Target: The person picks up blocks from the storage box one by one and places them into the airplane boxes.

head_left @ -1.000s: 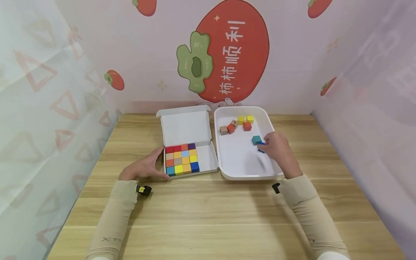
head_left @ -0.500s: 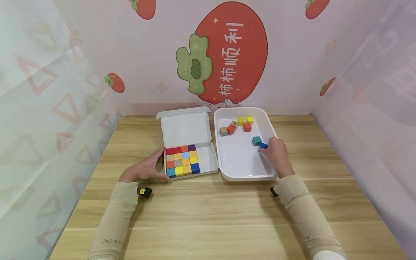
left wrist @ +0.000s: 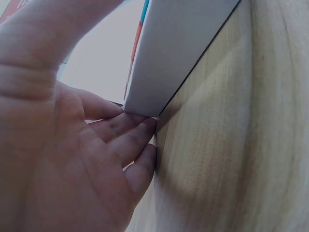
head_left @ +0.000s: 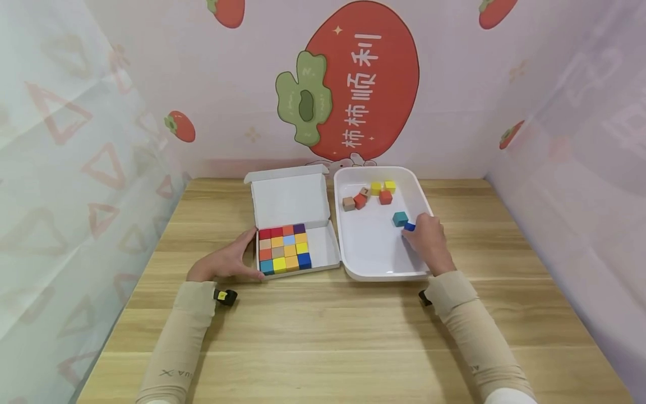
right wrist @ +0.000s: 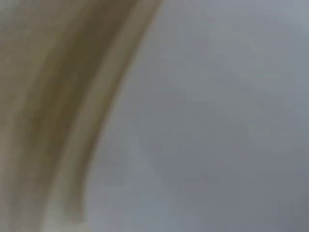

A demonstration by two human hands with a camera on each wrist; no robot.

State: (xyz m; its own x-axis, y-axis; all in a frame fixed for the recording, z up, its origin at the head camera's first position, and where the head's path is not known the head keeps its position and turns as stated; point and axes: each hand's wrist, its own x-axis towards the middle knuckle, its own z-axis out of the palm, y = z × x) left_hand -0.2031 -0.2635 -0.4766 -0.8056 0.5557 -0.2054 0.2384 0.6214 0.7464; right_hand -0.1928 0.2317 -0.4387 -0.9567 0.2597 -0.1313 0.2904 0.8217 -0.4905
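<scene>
1. Blue shows at the tips of the right hand [head_left: 430, 240], whose thumb and fingers pinch a blue block [head_left: 410, 226] within a white tray [head_left: 368, 247].
2. A teal block [head_left: 400, 219] sits just beyond those fingers, slightly to their left.
3. Farther out from the same fingers, two yellow blocks [head_left: 376, 188] sit near the tray's far wall, with a red block [head_left: 386, 197] on the side nearer the fingers. Well to the left of the fingertips cluster a tan block [head_left: 349, 203], a second red block [head_left: 360, 201] and a marked block [head_left: 364, 192].
4. The left hand [head_left: 224, 262] rests at the left end of a white box [head_left: 324, 247], thumb spread wide from the fingers: thumb at the near corner, fingertips touching the side farther out.
5. Right of the left fingers, coloured blocks [head_left: 284, 249] stand in four rows inside the box; its open lid [head_left: 290, 199] lies beyond the fingertips.
6. Beneath both hands' fingers stretches a wooden table [head_left: 313, 336]; beyond them hangs a persimmon-print backdrop [head_left: 363, 84]. The right wrist view is too blurred to tell more.
</scene>
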